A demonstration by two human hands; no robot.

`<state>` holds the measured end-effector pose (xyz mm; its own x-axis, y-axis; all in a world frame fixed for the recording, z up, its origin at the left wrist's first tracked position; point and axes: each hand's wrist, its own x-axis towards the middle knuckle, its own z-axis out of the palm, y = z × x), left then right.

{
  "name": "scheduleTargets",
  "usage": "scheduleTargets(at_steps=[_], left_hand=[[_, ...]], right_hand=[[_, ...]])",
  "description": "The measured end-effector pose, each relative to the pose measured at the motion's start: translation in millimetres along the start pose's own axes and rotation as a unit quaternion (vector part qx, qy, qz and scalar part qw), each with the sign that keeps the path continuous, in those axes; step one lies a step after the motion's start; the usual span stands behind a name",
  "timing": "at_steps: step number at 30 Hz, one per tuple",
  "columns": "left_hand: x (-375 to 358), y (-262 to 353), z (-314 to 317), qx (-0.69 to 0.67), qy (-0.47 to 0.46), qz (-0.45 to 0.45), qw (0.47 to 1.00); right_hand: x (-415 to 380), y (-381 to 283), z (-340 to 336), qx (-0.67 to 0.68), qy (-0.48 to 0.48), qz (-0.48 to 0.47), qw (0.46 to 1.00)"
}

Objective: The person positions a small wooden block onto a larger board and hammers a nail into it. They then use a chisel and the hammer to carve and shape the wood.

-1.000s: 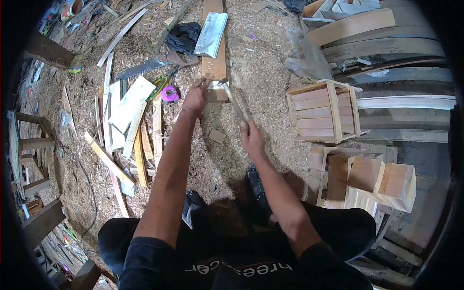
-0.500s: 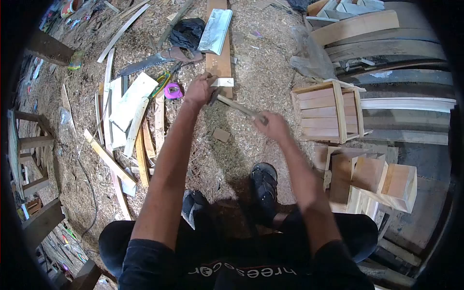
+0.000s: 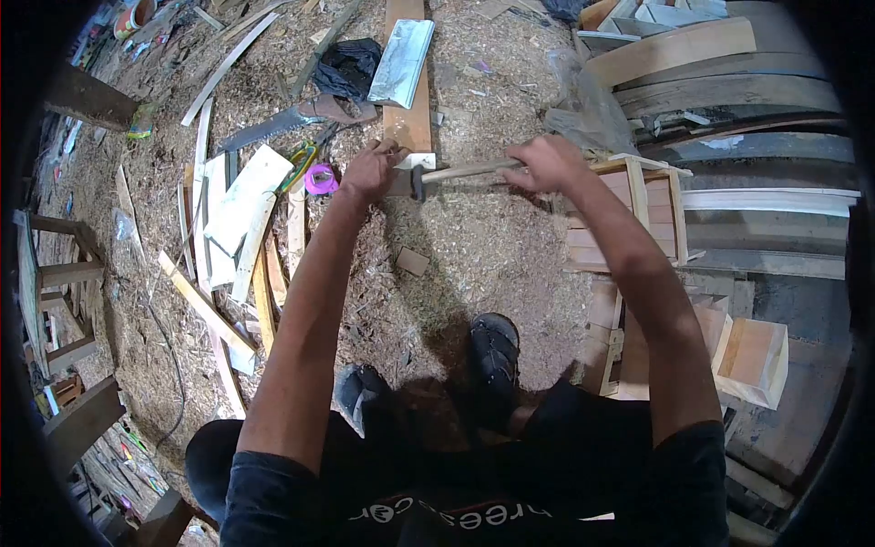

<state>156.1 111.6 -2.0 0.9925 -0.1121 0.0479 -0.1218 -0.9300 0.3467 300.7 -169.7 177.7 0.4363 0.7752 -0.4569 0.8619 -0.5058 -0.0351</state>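
My right hand (image 3: 550, 164) is closed around the wooden handle of a hammer (image 3: 469, 170). The handle lies nearly level, its dark head close to the fingers of my left hand (image 3: 369, 171). That hand is closed on a small pale wood piece (image 3: 419, 161), holding it against the near end of a long brown plank (image 3: 407, 128) on the ground. The fingertips of my left hand are partly hidden, so a nail, if any, cannot be made out. A white-faced board (image 3: 402, 62) rests on the plank farther off.
Left of my left hand are a pink tape measure (image 3: 321, 180), a handsaw (image 3: 271, 128), a black plastic bag (image 3: 348, 67) and several wood strips (image 3: 208, 301). Slatted wooden boxes (image 3: 656, 214) stand at right beside stacked boards (image 3: 729, 91). Wood shavings cover the ground.
My right hand has moved up and to the right, swinging the hammer from a slant to nearly level. Its head has shifted slightly right. My left hand stays at the small wood piece.
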Motion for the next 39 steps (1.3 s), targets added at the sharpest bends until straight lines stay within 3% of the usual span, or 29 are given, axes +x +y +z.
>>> scheduleTargets(at_steps=[2, 5, 9, 11, 12, 14, 15, 17, 20, 22, 24, 26, 28, 29, 32, 34, 36, 39], left_hand=[[1.7, -6.0, 7.7, 0.016, 0.018, 0.017, 1.0], [2.4, -4.1, 6.9, 0.013, -0.008, -0.002, 1.0], [3.1, -5.6, 9.2, -0.016, 0.035, 0.024, 0.999], [1.9, -6.0, 11.4, -0.008, 0.045, 0.028, 0.999], [0.0, -5.2, 10.7, -0.011, 0.041, 0.022, 0.999], [0.6, -4.5, 10.2, -0.011, 0.038, 0.02, 0.999], [2.6, -11.2, 20.5, -0.008, 0.052, 0.032, 0.998], [1.4, -16.1, 21.2, -0.009, 0.063, 0.042, 0.997], [1.7, -1.6, 8.2, 0.024, 0.02, 0.027, 0.999], [2.4, -4.0, 9.1, 0.003, 0.008, 0.004, 1.0], [-2.0, -8.3, 15.1, -0.006, 0.044, 0.021, 0.999], [-2.4, -7.2, 18.0, -0.027, 0.076, 0.019, 0.997], [-3.3, -6.8, 18.0, -0.021, 0.069, 0.031, 0.997], [-2.3, -6.9, 16.1, -0.022, 0.076, 0.03, 0.996], [-0.7, -3.8, 9.9, -0.028, 0.063, 0.011, 0.998], [-4.2, 1.2, 6.0, -0.039, 0.017, -0.022, 0.999], [-5.2, 2.4, 5.3, -0.036, 0.027, -0.02, 0.999], [-9.7, 12.1, -4.0, -0.048, 0.054, -0.017, 0.997]], right_hand=[[4.8, 11.8, 10.2, 0.0, 0.06, -0.004, 0.998], [-5.1, 6.1, -9.2, -0.02, 0.023, -0.063, 0.998], [-2.1, 16.2, -8.0, -0.042, 0.041, -0.002, 0.998], [-3.5, 14.2, -5.7, -0.05, 0.062, -0.113, 0.99], [-0.2, 17.4, -3.5, -0.048, 0.061, -0.112, 0.991], [11.2, 25.7, -3.9, -0.028, 0.074, 0.094, 0.992], [8.5, 28.4, -9.4, -0.028, 0.078, 0.094, 0.992], [-3.9, 32.3, -18.7, 0.028, 0.048, -0.029, 0.998], [-8.3, 14.4, -12.0, -0.063, 0.023, -0.031, 0.997], [-11.9, 6.7, -9.9, -0.043, 0.042, 0.018, 0.998], [-12.0, 1.6, 1.0, 0.034, 0.06, 0.004, 0.998], [-6.1, 7.4, 11.3, 0.022, 0.058, -0.038, 0.997], [-9.3, 6.7, 5.9, 0.032, 0.065, 0.066, 0.995], [-8.6, 6.8, 5.1, 0.03, 0.068, 0.066, 0.995], [-10.2, 3.3, 20.8, 0.166, 0.139, 0.12, 0.969], [-8.9, -11.0, 48.3, 0.197, 0.165, 0.101, 0.961], [-3.5, -42.8, 70.9, 0.377, 0.222, 0.12, 0.891], [-8.6, -111.4, 96.1, 0.49, 0.224, 0.189, 0.821]])
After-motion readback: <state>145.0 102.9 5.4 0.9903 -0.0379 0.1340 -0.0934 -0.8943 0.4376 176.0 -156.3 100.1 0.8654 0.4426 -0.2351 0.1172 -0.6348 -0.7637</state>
